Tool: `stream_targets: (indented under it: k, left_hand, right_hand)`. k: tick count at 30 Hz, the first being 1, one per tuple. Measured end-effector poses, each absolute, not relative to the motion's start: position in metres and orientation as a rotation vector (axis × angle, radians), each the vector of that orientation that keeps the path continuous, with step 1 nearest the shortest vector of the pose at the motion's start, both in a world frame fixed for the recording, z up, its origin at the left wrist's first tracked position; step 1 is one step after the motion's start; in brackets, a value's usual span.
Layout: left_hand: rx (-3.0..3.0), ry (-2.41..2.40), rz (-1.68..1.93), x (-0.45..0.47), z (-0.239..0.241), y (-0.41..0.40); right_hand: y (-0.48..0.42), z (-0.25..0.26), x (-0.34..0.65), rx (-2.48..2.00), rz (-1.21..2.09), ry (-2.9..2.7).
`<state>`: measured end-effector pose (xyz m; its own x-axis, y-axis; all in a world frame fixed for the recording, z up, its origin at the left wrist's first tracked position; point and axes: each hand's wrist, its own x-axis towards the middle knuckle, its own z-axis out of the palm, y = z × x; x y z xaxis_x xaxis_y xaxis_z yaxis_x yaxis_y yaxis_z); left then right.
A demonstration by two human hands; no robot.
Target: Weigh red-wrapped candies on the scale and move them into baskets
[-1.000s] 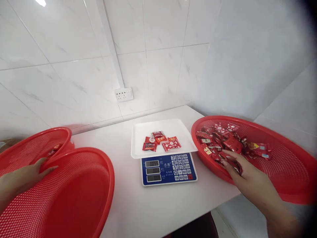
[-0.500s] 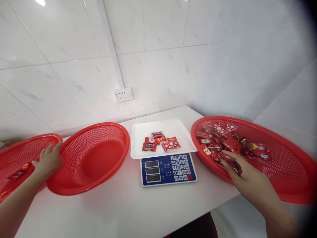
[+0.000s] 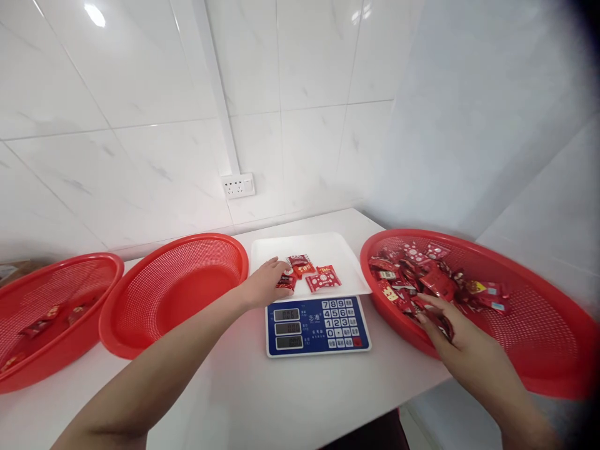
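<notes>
My left hand (image 3: 266,282) rests at the left edge of the small pile on the white scale pan (image 3: 267,245), its fingers bent closed on a red wrapped candy (image 3: 287,284) that they partly hide. Beside it on the pan lie other wrapped candies, among them a dotted red one (image 3: 324,279). Over the near side of the right red basket (image 3: 539,319), my right hand (image 3: 462,334) is closed with thumb and fingers around a dark red wrapped candy (image 3: 443,322). A heap of similar candies (image 3: 438,281) fills the basket's left part.
The scale's blue keypad panel (image 3: 319,328) faces me. A red basket (image 3: 173,300) with nothing visible inside stands left of the scale. Farther left, another red basket (image 3: 100,294) holds a few candies. A tiled wall with a socket (image 3: 238,185) rises behind the white table (image 3: 281,400).
My left hand has moved right, from above the far-left baskets to the candies on the scale pan, and its fingers have closed. My right hand stays in the right basket.
</notes>
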<state>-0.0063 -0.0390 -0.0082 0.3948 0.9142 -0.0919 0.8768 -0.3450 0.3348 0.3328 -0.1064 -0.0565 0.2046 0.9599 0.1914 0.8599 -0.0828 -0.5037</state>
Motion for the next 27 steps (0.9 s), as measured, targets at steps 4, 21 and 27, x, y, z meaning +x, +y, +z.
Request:
stream_targets:
  k: [4,21,27]
  left_hand:
    - [2.358,1.592,0.172,-0.001,-0.014,-0.029]
    - [2.300,1.990,0.367,-0.048,0.022,-0.042]
    - [2.233,2.279,0.310,-0.087,0.038,-0.053]
  right_hand:
    - [-0.105,-0.061,0.335,-1.955,0.235,-1.707]
    - [-0.107,-0.056,0.332,-1.974,0.189,-1.743]
    - [-0.104,-0.058,0.331,-1.956,0.176,-1.762]
